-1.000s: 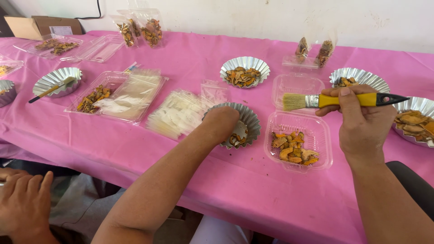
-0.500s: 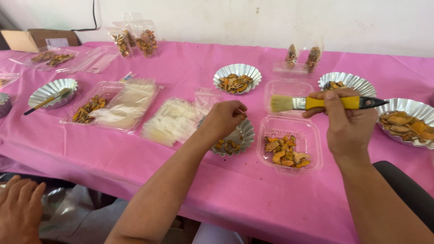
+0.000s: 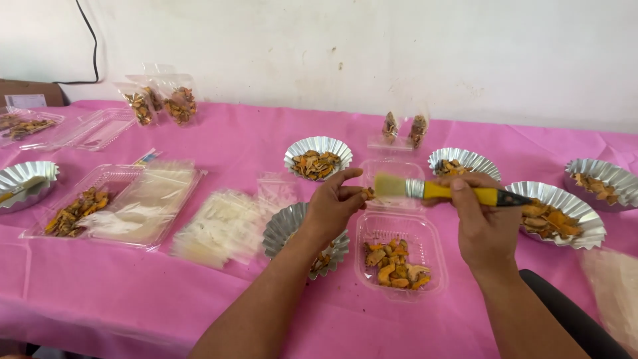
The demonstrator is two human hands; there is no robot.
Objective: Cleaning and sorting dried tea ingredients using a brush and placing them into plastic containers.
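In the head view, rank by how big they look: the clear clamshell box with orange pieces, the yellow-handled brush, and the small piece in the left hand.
1. Clear clamshell box, largest.
2. Yellow-handled brush, held in the right hand.
3. Small piece, pinched by the left hand, clearly smallest.

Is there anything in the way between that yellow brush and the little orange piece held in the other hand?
Nothing visible. The left hand pinches the small orange piece above the open clear container, and the bristles of the brush in the right hand sit right beside it.
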